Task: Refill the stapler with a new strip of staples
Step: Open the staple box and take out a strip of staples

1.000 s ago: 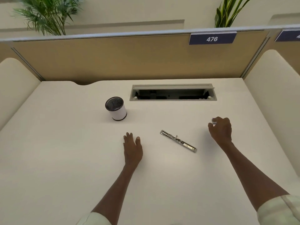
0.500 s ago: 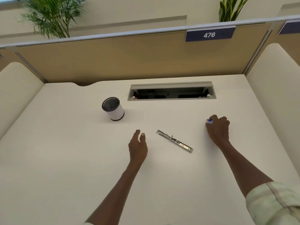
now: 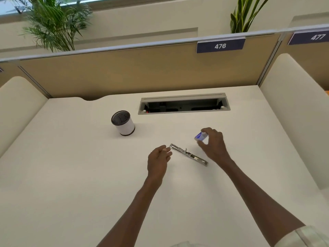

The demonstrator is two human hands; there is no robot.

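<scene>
The small blue and white box (image 3: 200,136) has been lifted off the desk (image 3: 71,175) and is pinched in the right hand (image 3: 214,145). The left hand (image 3: 157,160), fingers loosely curled and empty, has been moved up to the stapler's (image 3: 188,154) near tip. The stapler is lying flat between both hands, so staples can probably be taken out next.

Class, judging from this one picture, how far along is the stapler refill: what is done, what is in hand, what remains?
Done: the stapler lies on the desk. In hand: the right hand holds a small blue-and-white box; the left hand reaches the stapler's end. Left: no staple strip is visible or loaded yet.
</scene>
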